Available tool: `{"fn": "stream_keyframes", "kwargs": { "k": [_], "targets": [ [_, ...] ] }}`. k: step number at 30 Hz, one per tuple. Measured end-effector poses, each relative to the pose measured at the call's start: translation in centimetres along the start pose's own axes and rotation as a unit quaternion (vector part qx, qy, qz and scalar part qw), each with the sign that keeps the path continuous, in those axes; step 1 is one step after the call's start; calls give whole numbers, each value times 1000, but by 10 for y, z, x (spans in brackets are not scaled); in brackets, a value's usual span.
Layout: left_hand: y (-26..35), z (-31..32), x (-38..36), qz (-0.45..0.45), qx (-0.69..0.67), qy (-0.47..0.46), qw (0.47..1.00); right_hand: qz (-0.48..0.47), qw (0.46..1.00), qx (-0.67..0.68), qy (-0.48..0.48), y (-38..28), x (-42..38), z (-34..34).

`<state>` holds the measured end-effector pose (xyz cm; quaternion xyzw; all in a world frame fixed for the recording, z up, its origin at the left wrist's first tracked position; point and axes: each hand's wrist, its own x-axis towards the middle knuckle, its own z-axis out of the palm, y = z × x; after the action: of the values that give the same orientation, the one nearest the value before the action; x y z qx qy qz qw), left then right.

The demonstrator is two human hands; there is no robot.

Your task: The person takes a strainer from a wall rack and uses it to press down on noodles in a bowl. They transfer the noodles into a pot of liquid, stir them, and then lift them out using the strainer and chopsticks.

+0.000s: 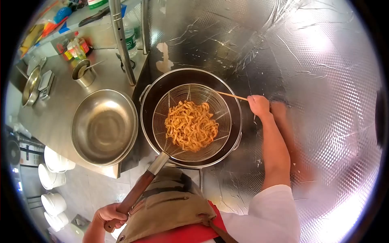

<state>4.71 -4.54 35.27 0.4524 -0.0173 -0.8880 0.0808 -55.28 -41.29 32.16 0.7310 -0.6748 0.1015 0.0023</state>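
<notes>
My left hand is wrapped round the wooden handle of a large wire strainer, near the handle's end. Golden-brown strips of food lie heaped in its round basket. The basket sits over a deep, dark-walled metal pot, inside the pot's rim as seen from above. In my right hand, closed at the pot's right side, is a pair of long wooden chopsticks. Their tips reach to the strainer's upper right edge, apart from the food. Whether one stick or two shows is hard to make out.
Left of the pot, stacked wide metal bowls rest on a steel counter. Behind them are a metal cup, a scale and sauce bottles. Foil-like sheeting covers the wall at right. White buckets stand lower left.
</notes>
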Motion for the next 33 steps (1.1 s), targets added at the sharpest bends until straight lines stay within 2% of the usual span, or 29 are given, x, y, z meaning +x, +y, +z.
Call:
{"fn": "stream_keyframes", "kwargs": {
  "k": [4,7,10,13,16,19,25,28,31,33],
  "targets": [
    [-8,-12,7,10,37,-14,999,-11,1000,-12,7,9,5,5],
    [-9,-10,2,-7,36,39,999,-5,1000,-6,9,7,5,6],
    [-8,-10,6,10,23,-17,1000,1,1000,1,11,8,6,8],
    [-10,-5,1,21,38,43,998,-2,1000,1,13,14,6,15],
    [-17,-17,9,10,62,41,997,-10,1000,10,22,9,-1,12],
    [-17,-26,16,32,83,-51,995,-17,999,14,38,5,-7,11],
    [-15,-9,10,54,36,-1,998,-9,999,5,40,-8,-12,4],
    [-16,-10,16,38,164,66,984,-4,999,3,42,-16,-16,0],
    [-14,0,17,52,178,81,979,8,999,4,35,-15,-19,1],
    [-5,20,8,94,193,135,967,10,999,3,32,-16,-20,1]
  ]
}}
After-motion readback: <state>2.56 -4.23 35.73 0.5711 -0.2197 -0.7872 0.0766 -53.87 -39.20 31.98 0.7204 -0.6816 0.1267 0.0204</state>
